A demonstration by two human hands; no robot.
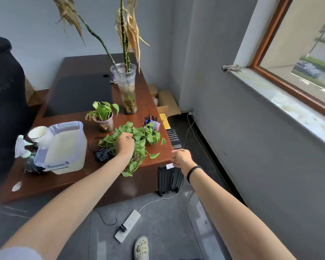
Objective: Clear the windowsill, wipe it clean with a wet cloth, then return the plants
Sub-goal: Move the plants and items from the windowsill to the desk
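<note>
A trailing green pothos [139,139] spreads over the right part of the brown desk [94,177]. My left hand [125,145] reaches into its leaves, fingers curled among them; its pot is hidden. My right hand [182,158] hovers past the desk's right edge, fingers loose, holding nothing. Behind stand a small pothos in a clear cup [104,117] and a tall glass vase with dried bamboo [127,87]. The grey windowsill [281,102] at right is bare and smeared, with a crumpled cloth [231,68] at its far end.
A translucent water jug [63,147], a white cup [37,133], a spray bottle [23,152] and a pen holder [152,123] share the desk. A black chair [4,94] stands left. A power strip [127,225], cables and cardboard boxes [166,102] lie on the floor.
</note>
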